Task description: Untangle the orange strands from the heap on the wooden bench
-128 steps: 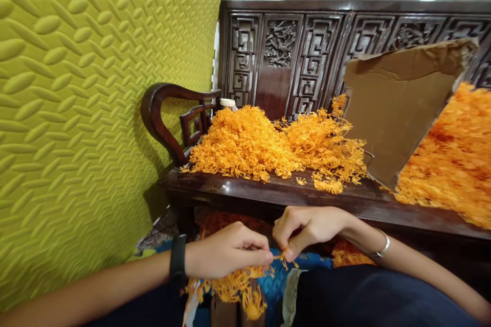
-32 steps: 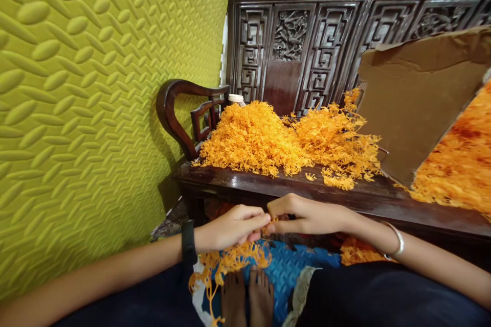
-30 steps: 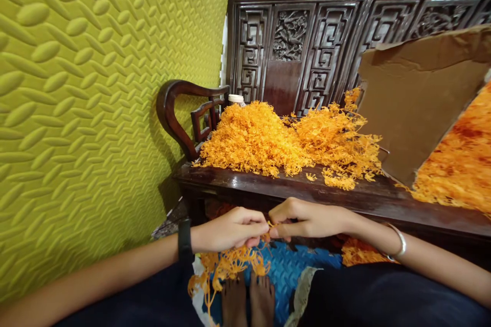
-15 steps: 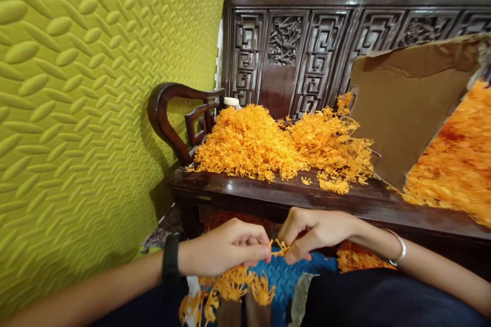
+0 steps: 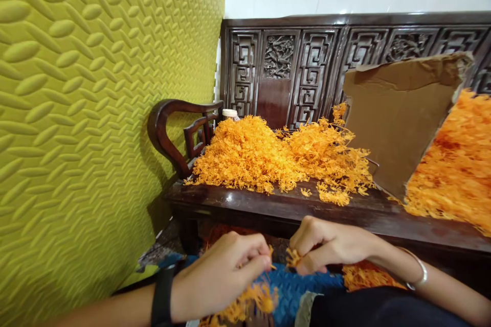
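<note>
Low in the middle of the head view, my left hand [image 5: 226, 278] is closed in a pinch, with thin orange strands showing at its fingertips. To its right, my right hand [image 5: 332, 245] pinches a small frilly orange plastic sprig [image 5: 293, 257]. A narrow gap separates the two hands. Beneath my left hand hangs a cluster of similar orange sprigs [image 5: 249, 302], partly hidden by the wrist. A large heap of orange sprigs [image 5: 249, 156] lies on the dark wooden bench [image 5: 261, 209] in front of both hands.
A brown cardboard sheet [image 5: 395, 122] stands on the bench, dividing off another orange pile [image 5: 456, 168] at right. A curved armrest [image 5: 161, 127] and a yellow textured mat [image 5: 95, 138] bound the left. A white-lidded jar [image 5: 230, 113] stands behind the heap. Blue matting [image 5: 287, 291] lies below.
My hands have moved apart, and the orange strands that bridged them are now separated, some in each hand. The view has tilted up slightly.
</note>
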`<state>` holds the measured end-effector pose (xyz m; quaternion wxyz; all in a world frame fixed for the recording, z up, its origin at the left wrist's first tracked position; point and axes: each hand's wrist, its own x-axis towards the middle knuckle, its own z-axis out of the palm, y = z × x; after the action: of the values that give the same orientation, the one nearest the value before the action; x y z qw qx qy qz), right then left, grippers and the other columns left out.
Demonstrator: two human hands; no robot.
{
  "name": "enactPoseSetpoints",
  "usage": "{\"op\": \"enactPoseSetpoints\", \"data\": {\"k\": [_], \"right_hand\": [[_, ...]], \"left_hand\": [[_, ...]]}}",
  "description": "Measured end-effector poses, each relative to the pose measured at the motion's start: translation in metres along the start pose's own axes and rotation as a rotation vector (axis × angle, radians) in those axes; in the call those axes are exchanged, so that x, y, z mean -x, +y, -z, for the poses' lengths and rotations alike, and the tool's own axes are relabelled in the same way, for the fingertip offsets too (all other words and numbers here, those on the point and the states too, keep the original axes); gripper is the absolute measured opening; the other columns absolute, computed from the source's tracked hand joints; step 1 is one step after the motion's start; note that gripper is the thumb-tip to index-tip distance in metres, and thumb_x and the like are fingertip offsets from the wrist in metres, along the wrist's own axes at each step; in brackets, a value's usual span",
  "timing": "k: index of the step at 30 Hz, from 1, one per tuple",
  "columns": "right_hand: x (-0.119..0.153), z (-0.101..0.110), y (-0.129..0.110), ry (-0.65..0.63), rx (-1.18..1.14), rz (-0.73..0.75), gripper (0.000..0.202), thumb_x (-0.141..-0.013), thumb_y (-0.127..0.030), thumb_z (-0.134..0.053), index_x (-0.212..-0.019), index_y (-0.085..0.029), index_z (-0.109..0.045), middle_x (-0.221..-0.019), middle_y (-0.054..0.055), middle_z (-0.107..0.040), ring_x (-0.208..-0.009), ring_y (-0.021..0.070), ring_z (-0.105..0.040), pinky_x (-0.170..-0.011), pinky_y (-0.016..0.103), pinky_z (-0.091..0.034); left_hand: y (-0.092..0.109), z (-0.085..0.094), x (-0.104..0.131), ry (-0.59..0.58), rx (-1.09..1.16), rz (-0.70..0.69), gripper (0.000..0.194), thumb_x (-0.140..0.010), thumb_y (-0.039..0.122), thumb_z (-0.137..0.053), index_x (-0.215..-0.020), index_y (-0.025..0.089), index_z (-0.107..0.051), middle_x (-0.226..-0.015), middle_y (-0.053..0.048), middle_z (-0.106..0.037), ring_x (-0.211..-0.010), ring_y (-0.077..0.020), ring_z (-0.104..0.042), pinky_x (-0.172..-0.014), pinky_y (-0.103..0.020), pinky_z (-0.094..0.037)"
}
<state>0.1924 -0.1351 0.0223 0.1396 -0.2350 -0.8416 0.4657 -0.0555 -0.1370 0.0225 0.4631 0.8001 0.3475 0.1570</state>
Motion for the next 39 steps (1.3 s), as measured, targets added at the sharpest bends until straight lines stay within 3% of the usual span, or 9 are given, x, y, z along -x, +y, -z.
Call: {"op": "enactPoseSetpoints", "data": {"k": [5, 8, 12, 14, 18, 24, 31, 36, 39], "right_hand": [[0.018, 0.014, 0.032, 0.478, 0.182, -0.142, 0.044, -0.089, -0.039, -0.045, -0.054, -0.013, -0.052, -0.053, -0.001, -0.046, -0.052, 0.0087, -0.043, -0.053, 0.023, -0.032], [0.004, 0.015, 0.056, 0.595, 0.335, -0.237, 0.041, -0.092, -0.042, -0.036, -0.069, -0.015, -0.056, -0.067, 0.002, -0.051, -0.062, 0.0118, -0.048, -0.059, 0.024, -0.036], [-0.010, 0.016, 0.082, 0.786, 0.671, -0.332, 0.042, -0.093, -0.044, -0.031, -0.067, -0.016, -0.049, -0.070, 0.003, -0.051, -0.067, 0.0150, -0.051, -0.064, 0.026, -0.037], [-0.009, 0.019, 0.088, 0.802, 0.867, -0.451, 0.042, -0.093, -0.043, -0.030, -0.069, -0.016, -0.051, -0.073, 0.005, -0.053, -0.068, 0.0161, -0.053, -0.066, 0.028, -0.036], [-0.004, 0.022, 0.088, 0.672, 1.231, -0.683, 0.044, -0.093, -0.041, -0.031, -0.075, -0.015, -0.061, -0.078, 0.008, -0.059, -0.069, 0.0189, -0.057, -0.067, 0.031, -0.034], [-0.005, 0.025, 0.081, 0.700, 1.443, -0.700, 0.042, -0.093, -0.037, -0.034, -0.079, -0.012, -0.064, -0.079, 0.011, -0.062, -0.070, 0.0194, -0.058, -0.069, 0.032, -0.033], [-0.021, 0.009, 0.045, 0.390, 1.049, -0.101, 0.040, -0.095, -0.034, -0.028, -0.085, -0.014, -0.061, -0.078, 0.008, -0.057, -0.070, 0.0149, -0.051, -0.067, 0.028, -0.036], [-0.034, -0.008, 0.013, 0.430, 0.274, 0.008, 0.045, -0.096, -0.039, -0.022, -0.087, -0.012, -0.056, -0.072, 0.005, -0.056, -0.062, 0.0104, -0.050, -0.061, 0.025, -0.040], [-0.037, -0.012, -0.001, 0.457, 0.087, 0.044, 0.040, -0.094, -0.043, -0.030, -0.085, -0.012, -0.055, -0.070, 0.002, -0.053, -0.062, 0.0090, -0.048, -0.061, 0.023, -0.040]], "left_hand": [[-0.009, 0.019, -0.004, 0.133, 0.212, 0.086, 0.026, -0.083, 0.037, -0.049, -0.073, 0.014, -0.053, -0.054, 0.006, -0.042, -0.047, -0.0054, -0.031, -0.044, -0.019, -0.021], [-0.008, 0.020, -0.009, 0.156, 0.396, 0.084, 0.023, -0.083, 0.035, -0.048, -0.077, 0.013, -0.053, -0.054, 0.006, -0.042, -0.042, -0.0030, -0.024, -0.041, -0.018, -0.014], [-0.010, 0.021, -0.013, 0.203, 0.624, 0.081, 0.018, -0.082, 0.030, -0.050, -0.081, 0.012, -0.055, -0.060, 0.004, -0.046, -0.040, -0.0008, -0.022, -0.039, -0.017, -0.010], [-0.015, 0.023, -0.013, 0.238, 0.752, 0.081, 0.016, -0.082, 0.027, -0.050, -0.083, 0.012, -0.056, -0.063, 0.003, -0.047, -0.040, -0.0004, -0.024, -0.038, -0.016, -0.011], [-0.020, 0.026, -0.016, 0.265, 0.950, 0.089, 0.016, -0.083, 0.026, -0.048, -0.080, 0.013, -0.057, -0.060, 0.005, -0.044, -0.038, 0.0003, -0.022, -0.037, -0.014, -0.016], [-0.015, 0.020, -0.023, 0.236, 0.996, 0.054, 0.016, -0.083, 0.026, -0.049, -0.077, 0.013, -0.057, -0.060, 0.005, -0.046, -0.036, 0.0010, -0.024, -0.036, -0.013, -0.018], [-0.016, 0.009, -0.026, 0.226, 0.958, 0.074, 0.016, -0.082, 0.027, -0.050, -0.081, 0.013, -0.057, -0.061, 0.004, -0.046, -0.038, 0.0009, -0.026, -0.036, -0.014, -0.015], [-0.005, 0.003, -0.024, 0.094, 0.914, 0.028, 0.016, -0.083, 0.027, -0.048, -0.080, 0.013, -0.056, -0.062, 0.003, -0.046, -0.040, 0.0001, -0.028, -0.037, -0.014, -0.014], [0.004, 0.002, -0.021, -0.014, 0.907, 0.001, 0.015, -0.082, 0.027, -0.050, -0.077, 0.014, -0.056, -0.058, 0.003, -0.045, -0.043, -0.0015, -0.029, -0.036, -0.013, -0.013]]}}
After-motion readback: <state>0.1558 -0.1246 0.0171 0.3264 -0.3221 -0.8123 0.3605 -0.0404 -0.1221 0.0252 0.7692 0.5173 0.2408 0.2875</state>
